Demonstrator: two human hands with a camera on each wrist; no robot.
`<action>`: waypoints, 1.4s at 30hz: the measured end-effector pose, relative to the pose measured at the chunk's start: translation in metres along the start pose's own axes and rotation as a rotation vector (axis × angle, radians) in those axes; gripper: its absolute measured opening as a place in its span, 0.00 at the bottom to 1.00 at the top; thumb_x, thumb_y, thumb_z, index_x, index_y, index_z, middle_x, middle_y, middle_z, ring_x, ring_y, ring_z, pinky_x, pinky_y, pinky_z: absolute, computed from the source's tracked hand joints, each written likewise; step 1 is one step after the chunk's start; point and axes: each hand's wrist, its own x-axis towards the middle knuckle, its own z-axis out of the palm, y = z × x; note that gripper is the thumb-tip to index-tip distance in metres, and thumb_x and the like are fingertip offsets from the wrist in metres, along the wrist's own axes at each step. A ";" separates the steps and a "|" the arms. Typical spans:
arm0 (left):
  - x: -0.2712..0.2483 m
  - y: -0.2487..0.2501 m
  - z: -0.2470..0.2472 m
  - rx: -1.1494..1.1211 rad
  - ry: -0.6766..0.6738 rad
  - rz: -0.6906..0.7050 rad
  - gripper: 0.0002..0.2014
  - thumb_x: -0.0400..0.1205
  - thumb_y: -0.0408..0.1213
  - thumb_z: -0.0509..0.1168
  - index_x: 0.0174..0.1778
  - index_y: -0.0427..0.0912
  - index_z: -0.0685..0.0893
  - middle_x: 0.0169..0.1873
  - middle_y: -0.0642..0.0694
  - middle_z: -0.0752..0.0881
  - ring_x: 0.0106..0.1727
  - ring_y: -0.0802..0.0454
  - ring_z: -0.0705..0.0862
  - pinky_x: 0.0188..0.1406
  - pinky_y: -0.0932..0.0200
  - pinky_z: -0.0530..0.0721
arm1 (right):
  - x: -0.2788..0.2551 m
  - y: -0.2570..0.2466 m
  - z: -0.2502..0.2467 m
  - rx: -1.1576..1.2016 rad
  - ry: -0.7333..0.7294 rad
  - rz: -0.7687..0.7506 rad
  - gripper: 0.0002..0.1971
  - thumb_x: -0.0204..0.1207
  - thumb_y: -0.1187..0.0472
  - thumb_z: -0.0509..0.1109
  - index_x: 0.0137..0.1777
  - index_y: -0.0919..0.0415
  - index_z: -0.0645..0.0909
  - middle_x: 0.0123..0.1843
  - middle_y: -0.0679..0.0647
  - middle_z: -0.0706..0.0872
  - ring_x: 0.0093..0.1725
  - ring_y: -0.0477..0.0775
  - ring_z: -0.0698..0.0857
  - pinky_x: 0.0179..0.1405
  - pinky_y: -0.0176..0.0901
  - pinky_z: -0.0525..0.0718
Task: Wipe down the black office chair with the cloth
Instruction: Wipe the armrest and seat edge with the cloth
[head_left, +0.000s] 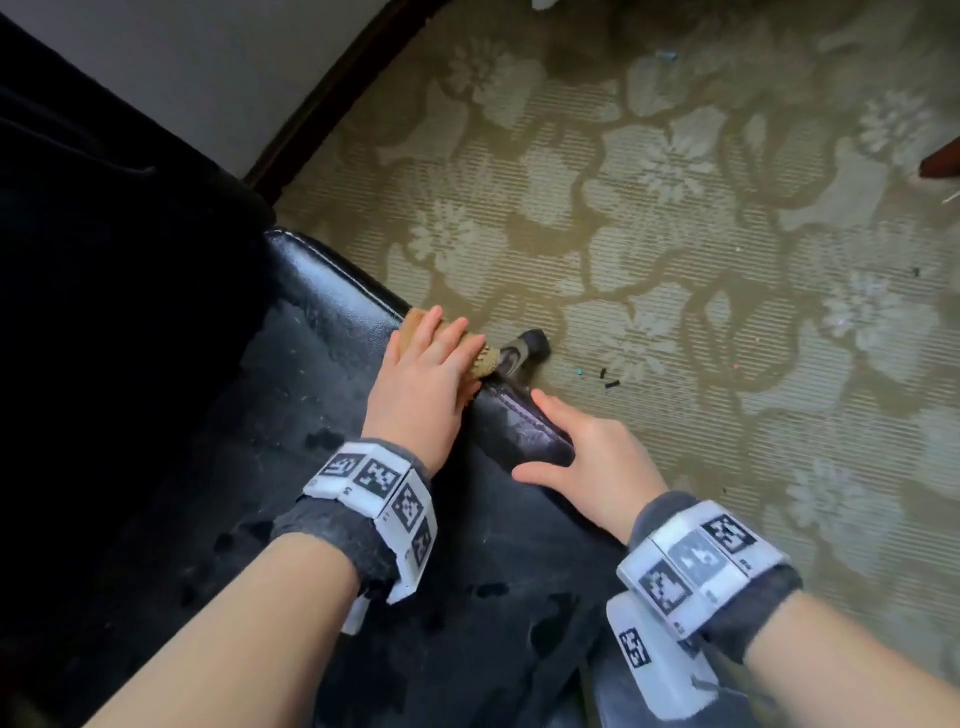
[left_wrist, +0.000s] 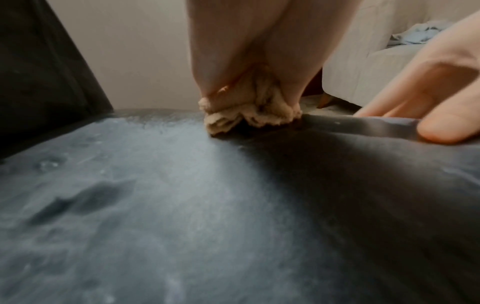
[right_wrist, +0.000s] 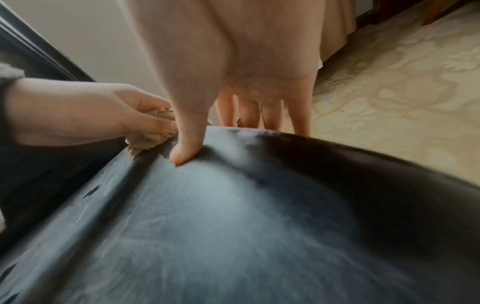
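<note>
Floral carpet (head_left: 701, 218) w/ blk chair (head_left: 322, 415), debris (head_left: 608, 378)

Black office chair (head_left: 322, 405): dusty, scuffed leather seat; tan cloth (head_left: 480, 356) bunched at seat's edge

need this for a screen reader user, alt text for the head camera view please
From above, a left hand holds a bunched tan cloth against the edge of a dusty black chair seat. The right hand rests on the same edge nearer the camera, with floral carpet beyond.
</note>
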 end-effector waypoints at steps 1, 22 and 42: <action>0.000 0.003 0.002 0.015 0.022 0.002 0.19 0.75 0.37 0.59 0.59 0.37 0.84 0.61 0.37 0.85 0.69 0.32 0.77 0.69 0.30 0.71 | -0.008 0.006 0.000 -0.024 -0.023 0.007 0.43 0.67 0.44 0.75 0.79 0.42 0.56 0.81 0.46 0.63 0.78 0.48 0.66 0.73 0.44 0.70; -0.043 0.114 0.044 0.244 -0.062 0.292 0.21 0.83 0.42 0.50 0.54 0.39 0.88 0.56 0.41 0.88 0.63 0.40 0.84 0.70 0.48 0.64 | -0.061 0.091 0.012 0.270 -0.012 -0.006 0.40 0.65 0.54 0.79 0.76 0.48 0.66 0.79 0.46 0.68 0.77 0.45 0.69 0.76 0.38 0.65; -0.051 0.161 0.041 -0.399 -0.380 0.032 0.50 0.65 0.35 0.55 0.78 0.36 0.31 0.79 0.55 0.40 0.83 0.52 0.47 0.83 0.57 0.50 | -0.091 0.093 0.022 0.460 0.155 -0.121 0.40 0.68 0.69 0.68 0.80 0.53 0.58 0.80 0.48 0.64 0.79 0.40 0.60 0.76 0.22 0.55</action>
